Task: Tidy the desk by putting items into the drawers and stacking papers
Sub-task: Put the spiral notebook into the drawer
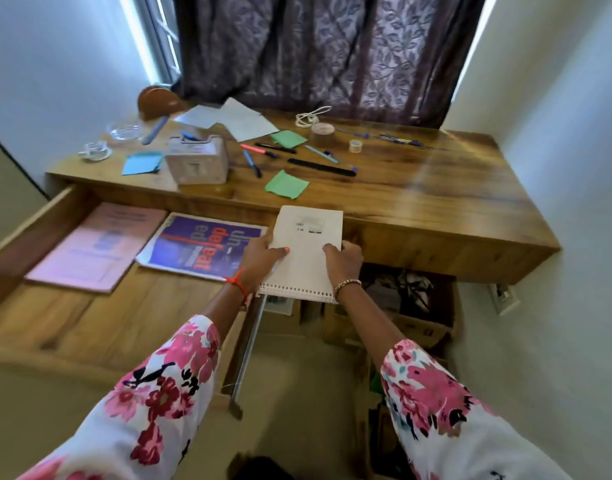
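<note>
A purple leaf-patterned curtain (pixel 332 53) hangs across the window (pixel 159 39) between two white walls (pixel 557 98), daylight showing at both its edges, while an open cardboard box (pixel 418 327) holding dark contents stands on the beige floor (pixel 297 375) near a white wall socket (pixel 504 297) mounted low on the right-hand wall.

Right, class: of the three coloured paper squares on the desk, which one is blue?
The blue square left of the box; the far green square and near green square lie right of it.
</note>
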`<state>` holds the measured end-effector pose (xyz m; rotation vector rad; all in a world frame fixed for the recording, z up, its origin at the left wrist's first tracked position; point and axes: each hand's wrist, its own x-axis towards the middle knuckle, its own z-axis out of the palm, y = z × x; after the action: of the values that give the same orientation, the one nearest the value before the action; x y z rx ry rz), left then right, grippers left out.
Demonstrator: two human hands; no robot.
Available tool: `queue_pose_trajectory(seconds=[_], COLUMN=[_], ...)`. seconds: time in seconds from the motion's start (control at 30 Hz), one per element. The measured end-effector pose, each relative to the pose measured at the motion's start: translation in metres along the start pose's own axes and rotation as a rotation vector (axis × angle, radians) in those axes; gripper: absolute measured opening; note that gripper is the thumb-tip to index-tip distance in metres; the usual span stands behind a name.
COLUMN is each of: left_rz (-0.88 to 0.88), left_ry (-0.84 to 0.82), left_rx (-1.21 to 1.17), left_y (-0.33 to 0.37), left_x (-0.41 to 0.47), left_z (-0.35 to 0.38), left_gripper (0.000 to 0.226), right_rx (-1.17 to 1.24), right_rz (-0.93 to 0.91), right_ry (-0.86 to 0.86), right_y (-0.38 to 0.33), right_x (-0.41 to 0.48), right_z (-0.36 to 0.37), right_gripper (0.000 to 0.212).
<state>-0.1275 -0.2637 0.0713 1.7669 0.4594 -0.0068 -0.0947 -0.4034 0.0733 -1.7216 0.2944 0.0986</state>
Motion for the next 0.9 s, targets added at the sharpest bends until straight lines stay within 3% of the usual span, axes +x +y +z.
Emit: queue_pose_trajectory(seconds=[0.17,0.37,0.6,0.8,0.9], left_rz=[0.047,-0.06,-0.133,-0.164,-0.206], left_ry=[0.033,0.019,-0.169,-0.335,-0.395], left_rx=[-0.025,0.025,0.131,0.209,0.2], left_y=[-0.034,-0.073,-0.124,-0.155,-0.161], left_x=[-0.018,-0.019,-0.018,-0.016,-0.014], left_z=[-0.071,-0.153,-0.222,-0.227,-0.221], left_gripper=[0.034,0.019,0.022,0.025,0.028], right_rx=[-0.009,-0.089,-0.241,-0.445,-0.523], right_rz=[-0.017,-0.077,0.004,0.092,0.144], right_ry=[-0.039,-0.021,0.0,0.036,0.042], right_y=[0.012,0.03,0.076,0.108,0.114], right_x=[-0.044,-0.085,-0.126,-0.132,-0.129], right_z=[0.066,0.141,0.202,0.215,0.212], right_gripper=[0.023,0.029,0.029,0.014,0.017])
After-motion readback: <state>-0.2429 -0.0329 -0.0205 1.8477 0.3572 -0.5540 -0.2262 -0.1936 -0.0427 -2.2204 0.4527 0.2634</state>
